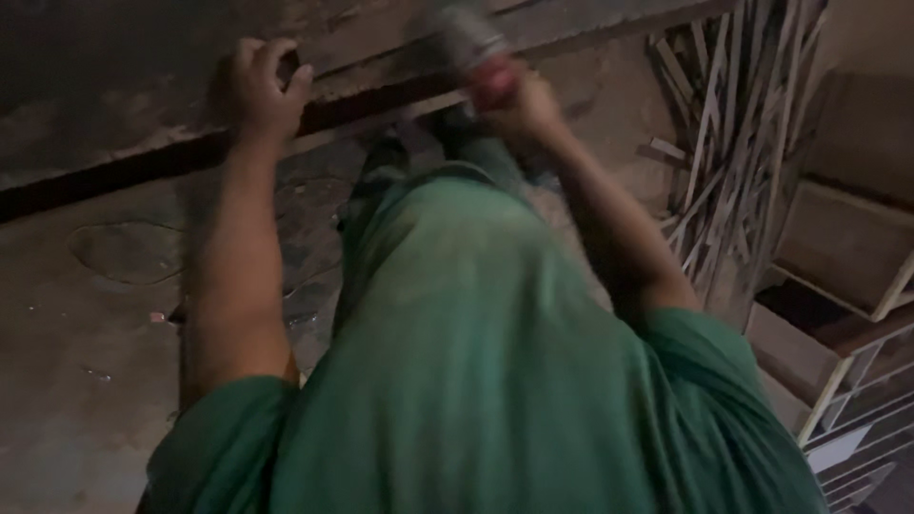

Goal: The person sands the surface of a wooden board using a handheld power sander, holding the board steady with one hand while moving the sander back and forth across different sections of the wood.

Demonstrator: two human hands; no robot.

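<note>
A long wooden board (143, 105), dusty and grey-brown, runs across the top of the view from the upper left toward the upper right, with a dark gap along its lower edge. The view looks steeply down over the person's green shirt (495, 381) and green trousers toward a dim concrete floor (86, 362).

The left hand (264, 90) rests on the near edge of the board, fingers curled over it in a grip, the bare forearm reaching straight down toward the shoulder. The right hand (519, 95) is raised near the middle of the board's edge, closed around a cylindrical tool (468, 40) with a grey body and a reddish part at the hand. The tool is blurred with motion, so its exact kind cannot be told; its upper end lies at or very near the board.

Judging from this, the work looks to be in mid-course: the board is steadied and the tool is applied to it, but no finished mark, cut or fastening can be made out, so how much remains cannot be told.

To the right, a loose pile of thin wooden strips (733, 124) lies on the floor, and a pale wooden frame (857, 324) stands at the right edge.
</note>
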